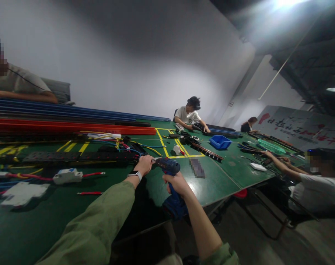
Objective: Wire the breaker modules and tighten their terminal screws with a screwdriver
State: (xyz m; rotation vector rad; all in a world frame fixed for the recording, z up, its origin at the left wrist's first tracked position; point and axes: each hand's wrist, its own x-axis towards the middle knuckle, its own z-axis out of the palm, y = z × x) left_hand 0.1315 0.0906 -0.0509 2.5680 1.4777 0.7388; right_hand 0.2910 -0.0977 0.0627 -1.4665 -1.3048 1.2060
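My right hand (178,184) is wrapped around the handle of a blue and black cordless drill (167,165), which points left toward my other hand. My left hand (145,164), with a watch at the wrist, is closed at the right end of a long black power strip (109,157), right by the drill's tip. The fingertips and the spot where the bit meets the strip are hard to make out. Left of my sleeve lie a white circuit breaker (68,176) with red wires and a short red cable (90,193).
Blue and red rails (114,129) lie along the back of the green table (217,184). A blue bin (220,142), a pixelated flat object (197,168) and a copper-toned strip (206,151) are to the right. Several co-workers sit around the table.
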